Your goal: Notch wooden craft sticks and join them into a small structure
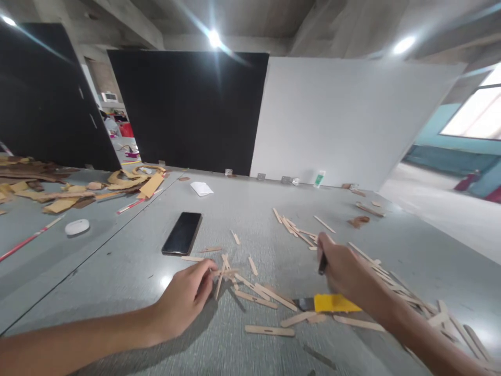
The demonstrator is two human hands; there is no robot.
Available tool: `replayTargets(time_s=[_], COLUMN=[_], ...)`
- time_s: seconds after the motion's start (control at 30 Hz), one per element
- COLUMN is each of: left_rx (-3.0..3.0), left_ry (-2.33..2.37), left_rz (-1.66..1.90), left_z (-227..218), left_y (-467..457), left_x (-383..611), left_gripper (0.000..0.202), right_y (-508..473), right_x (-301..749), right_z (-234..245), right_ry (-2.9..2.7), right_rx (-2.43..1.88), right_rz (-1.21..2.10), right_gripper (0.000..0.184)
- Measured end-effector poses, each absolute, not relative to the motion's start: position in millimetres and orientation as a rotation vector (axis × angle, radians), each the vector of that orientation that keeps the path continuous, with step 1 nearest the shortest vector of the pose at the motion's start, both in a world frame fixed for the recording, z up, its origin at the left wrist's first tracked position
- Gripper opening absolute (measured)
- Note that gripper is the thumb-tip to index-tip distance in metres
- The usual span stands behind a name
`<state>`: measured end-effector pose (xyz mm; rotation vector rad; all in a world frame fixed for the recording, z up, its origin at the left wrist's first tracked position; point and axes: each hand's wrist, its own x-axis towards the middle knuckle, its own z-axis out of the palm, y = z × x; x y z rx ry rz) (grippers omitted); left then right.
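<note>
Head: left fingers [204,267] pinch stick [232,271]; right fingers [324,245] clench dark handle [322,264]; tube [319,179], contents hidden.

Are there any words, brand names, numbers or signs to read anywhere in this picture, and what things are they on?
None can be read.
Green-and-white tube: any print on its green patch is too small and blurred.
Phone: dark screen, no readable words.
Yellow handle: no readable writing.
Wooden sticks: no readable writing either.
</note>
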<state>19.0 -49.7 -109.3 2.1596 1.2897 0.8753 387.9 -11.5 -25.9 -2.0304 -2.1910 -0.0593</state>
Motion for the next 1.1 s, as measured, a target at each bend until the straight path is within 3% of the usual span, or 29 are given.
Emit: replayTargets(time_s=[0.2, 0.47, 0.6, 0.63, 0.8, 0.97, 1.1], left_rx=[2.163, 2.055, 2.008, 2.005, 1.958, 1.869, 1.818], left_ry=[1.264, 1.384, 1.426, 1.417, 1.322, 1.159, 1.031], left_rz=[0.890, 1.045, 1.109, 1.114, 1.120, 1.118, 1.093], left_z=[-111.5, -114.8, -116.1, -116.0, -111.2, -101.4, -95.3], left_y=[-48.5, -44.2, -41.9, -41.6, -39.7, -40.0, -47.4], left_x=[19.9, 17.4, 15.9, 15.9, 16.8, 16.5, 19.6], left_gripper=[0.019, 0.023, 0.021, 0.020, 0.017, 0.022, 0.022], right_y=[18.7, 19.2, 16.4, 14.3, -22.0, -78.0, -86.3], right_x=[427.3, 427.0, 423.8, 419.7, 373.3, 322.3, 301.5], right_z=[-34.3, -34.4, -17.8, -13.7, -3.2, -9.6, -26.1], right_ry=[-2.139, -2.147, -2.136, -2.156, -2.391, -2.571, -2.355], right_rx=[-2.493, -2.484, -2.306, -2.237, -1.864, -1.532, -1.365], right_rz=[-0.158, -0.191, -0.220, -0.202, 0.102, 0.691, 0.701], right_gripper=[0.029, 0.027, 0.006, 0.011, 0.023, 0.011, 0.017])
